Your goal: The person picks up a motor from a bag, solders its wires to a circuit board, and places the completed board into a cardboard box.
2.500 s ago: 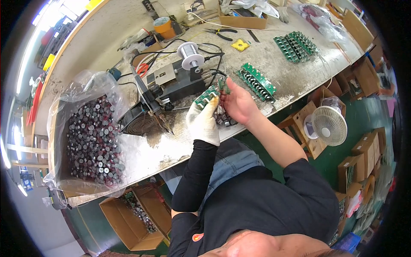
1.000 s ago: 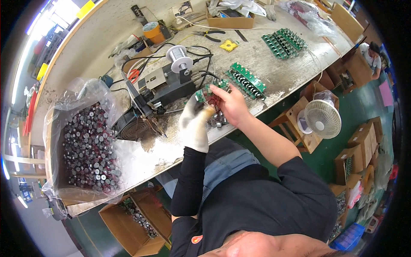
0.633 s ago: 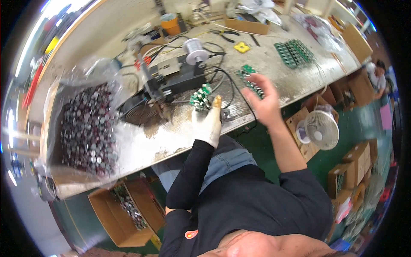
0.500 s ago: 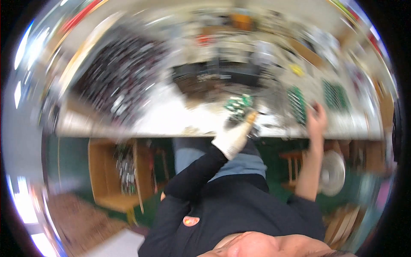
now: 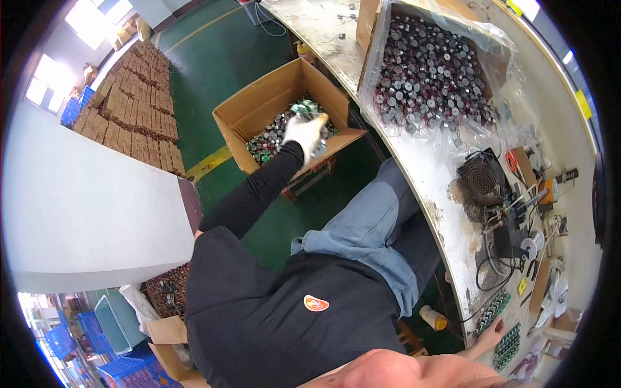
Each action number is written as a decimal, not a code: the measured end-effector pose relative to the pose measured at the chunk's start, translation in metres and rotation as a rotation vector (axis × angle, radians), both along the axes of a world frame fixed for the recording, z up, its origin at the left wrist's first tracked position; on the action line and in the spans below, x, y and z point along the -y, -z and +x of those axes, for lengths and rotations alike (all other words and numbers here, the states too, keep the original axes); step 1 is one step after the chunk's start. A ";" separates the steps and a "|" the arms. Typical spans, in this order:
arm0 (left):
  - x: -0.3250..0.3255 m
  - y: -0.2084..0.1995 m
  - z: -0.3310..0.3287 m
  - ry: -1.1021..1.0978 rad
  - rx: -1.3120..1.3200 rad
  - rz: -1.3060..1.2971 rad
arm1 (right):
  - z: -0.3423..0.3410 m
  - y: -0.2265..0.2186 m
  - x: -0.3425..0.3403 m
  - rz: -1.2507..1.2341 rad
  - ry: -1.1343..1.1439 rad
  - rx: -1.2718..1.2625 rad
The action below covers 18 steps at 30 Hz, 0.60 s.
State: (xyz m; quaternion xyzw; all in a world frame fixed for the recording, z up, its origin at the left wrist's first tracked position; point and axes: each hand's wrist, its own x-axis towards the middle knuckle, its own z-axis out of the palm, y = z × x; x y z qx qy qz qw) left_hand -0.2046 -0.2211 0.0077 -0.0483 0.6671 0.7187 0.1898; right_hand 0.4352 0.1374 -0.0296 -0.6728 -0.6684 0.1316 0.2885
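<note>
My left hand (image 5: 303, 136), in a white glove with a worn orange thumb tip, is closed on a bunch of small green circuit boards (image 5: 306, 107) with silvery parts. It is over an open cardboard box (image 5: 252, 103), which holds a heap of round metal parts and green boards (image 5: 262, 145). My bare right hand (image 5: 493, 334) is at the far end of the bench, between a green circuit board panel (image 5: 494, 309) and a second panel (image 5: 508, 349). Its fingers are too small to read clearly.
A plastic-lined box of round metal parts (image 5: 433, 71) with red wires stands on the white bench (image 5: 424, 171). Past it are a dark coiled disc (image 5: 484, 181), a black cable (image 5: 480, 275) and a solder spool (image 5: 532, 244). A white pillar (image 5: 90, 207) rises at left.
The view has swung left. My left hand has moved from above the bench to over the floor-side cardboard box, still holding the boards. My right hand stays by the green panels.
</note>
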 end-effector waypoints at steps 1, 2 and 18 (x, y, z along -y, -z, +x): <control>0.000 0.012 -0.021 -0.061 0.016 -0.081 | 0.002 -0.001 0.002 -0.004 0.017 -0.007; -0.001 0.014 -0.035 -0.093 0.074 -0.128 | 0.000 -0.005 0.007 0.008 0.035 0.014; -0.038 0.080 -0.059 -0.004 -0.765 -0.684 | -0.023 -0.020 0.006 -0.050 -0.035 -0.071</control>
